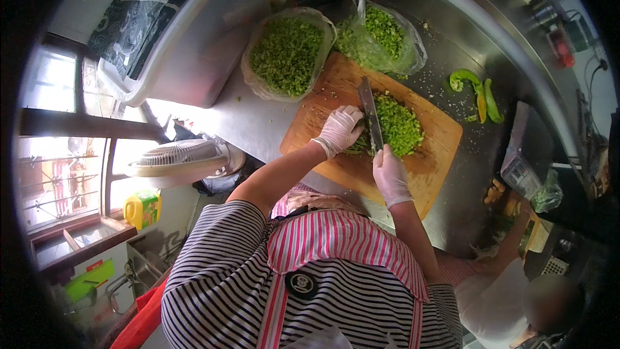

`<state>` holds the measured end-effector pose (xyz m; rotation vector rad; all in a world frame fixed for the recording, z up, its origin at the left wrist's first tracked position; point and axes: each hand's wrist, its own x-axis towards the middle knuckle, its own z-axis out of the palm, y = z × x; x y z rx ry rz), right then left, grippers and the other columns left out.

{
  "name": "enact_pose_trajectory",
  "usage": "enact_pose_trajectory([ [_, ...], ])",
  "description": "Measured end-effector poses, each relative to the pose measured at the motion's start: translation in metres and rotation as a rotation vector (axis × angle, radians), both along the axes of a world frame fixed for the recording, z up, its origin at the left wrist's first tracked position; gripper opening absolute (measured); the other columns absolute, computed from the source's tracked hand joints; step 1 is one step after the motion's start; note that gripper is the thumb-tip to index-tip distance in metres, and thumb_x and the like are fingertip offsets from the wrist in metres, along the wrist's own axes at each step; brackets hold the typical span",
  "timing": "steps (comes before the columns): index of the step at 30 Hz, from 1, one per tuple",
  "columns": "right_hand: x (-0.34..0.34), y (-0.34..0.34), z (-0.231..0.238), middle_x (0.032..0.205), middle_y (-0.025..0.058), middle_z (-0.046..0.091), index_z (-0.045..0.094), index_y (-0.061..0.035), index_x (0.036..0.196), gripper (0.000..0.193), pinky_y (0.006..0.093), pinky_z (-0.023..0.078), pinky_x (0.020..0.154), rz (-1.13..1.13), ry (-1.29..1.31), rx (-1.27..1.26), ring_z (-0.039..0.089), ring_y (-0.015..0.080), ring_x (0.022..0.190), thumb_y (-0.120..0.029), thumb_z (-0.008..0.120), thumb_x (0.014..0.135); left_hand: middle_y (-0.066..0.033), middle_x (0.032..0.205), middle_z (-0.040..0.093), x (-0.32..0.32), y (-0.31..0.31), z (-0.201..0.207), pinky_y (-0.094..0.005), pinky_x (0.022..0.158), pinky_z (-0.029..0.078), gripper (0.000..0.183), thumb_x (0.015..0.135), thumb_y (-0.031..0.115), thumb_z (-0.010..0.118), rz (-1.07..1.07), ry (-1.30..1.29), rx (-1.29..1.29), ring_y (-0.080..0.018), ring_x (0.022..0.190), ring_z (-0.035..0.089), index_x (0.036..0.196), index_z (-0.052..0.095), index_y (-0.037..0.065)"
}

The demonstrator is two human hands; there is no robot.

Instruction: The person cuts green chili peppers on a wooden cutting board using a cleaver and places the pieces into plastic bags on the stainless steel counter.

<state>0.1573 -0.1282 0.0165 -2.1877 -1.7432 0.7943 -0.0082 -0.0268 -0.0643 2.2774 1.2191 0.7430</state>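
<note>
On a wooden cutting board (315,123), my right hand (391,178), in a thin white glove, grips the handle of a kitchen knife (370,108). The blade points away from me, just right of my gloved left hand (341,130). That hand's fingers are curled and press down on green vegetable strips (356,147), mostly hidden under it. A heap of chopped green vegetable (400,126) lies against the right side of the blade.
Beyond the board stand two clear plastic bags of chopped greens, one open (287,55) and one slumped (386,33). Green pepper pieces (481,95) lie right on the steel counter (442,100). A large plastic bin (219,39) is far left. Another person (494,304) is at lower right.
</note>
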Motion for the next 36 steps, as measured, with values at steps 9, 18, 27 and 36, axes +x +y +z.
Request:
enact_pose_trajectory([
  [9, -0.001, 0.004, 0.008, 0.075, 0.0190, 0.067, 0.059, 0.0006, 0.114, 0.035, 0.0470, 0.054, 0.061, 0.078, -0.131, 0.024, 0.068, 0.0361, 0.068, -0.027, 0.044, 0.100, -0.0150, 0.098, 0.065, -0.008, -0.006, -0.007, -0.0472, 0.084, 0.049, 0.023, 0.078, 0.004, 0.068, 0.086, -0.365, 0.107, -0.0380, 0.092, 0.061, 0.101, 0.064, 0.006],
  [18, -0.015, 0.006, -0.015, 0.081, 0.0271, 0.067, 0.060, 0.0017, 0.111, 0.038, 0.0549, 0.052, 0.068, 0.048, -0.199, -0.048, 0.066, 0.0451, 0.075, -0.031, 0.045, 0.100, -0.0144, 0.098, 0.065, -0.007, -0.010, -0.025, -0.0465, 0.084, 0.047, 0.016, 0.081, 0.005, 0.068, 0.038, -0.294, 0.131, -0.0372, 0.093, 0.059, 0.096, 0.063, 0.006],
  [27, -0.026, 0.011, -0.002, 0.082, 0.0289, 0.066, 0.059, 0.0007, 0.100, 0.035, 0.0563, 0.051, 0.070, 0.019, -0.113, -0.091, 0.065, 0.0474, 0.078, -0.031, 0.044, 0.100, -0.0159, 0.101, 0.065, -0.008, -0.010, -0.029, -0.0473, 0.086, 0.048, 0.019, 0.083, 0.006, 0.066, 0.094, -0.196, 0.070, -0.0377, 0.096, 0.059, 0.102, 0.062, 0.006],
  [36, -0.025, 0.023, 0.016, 0.079, 0.0294, 0.065, 0.057, 0.0008, 0.098, 0.036, 0.0570, 0.051, 0.071, 0.046, -0.073, -0.080, 0.063, 0.0496, 0.076, -0.032, 0.043, 0.101, -0.0157, 0.094, 0.063, -0.009, -0.012, -0.033, -0.0479, 0.081, 0.047, 0.016, 0.081, 0.006, 0.063, 0.097, -0.171, 0.110, -0.0378, 0.090, 0.058, 0.097, 0.060, 0.007],
])
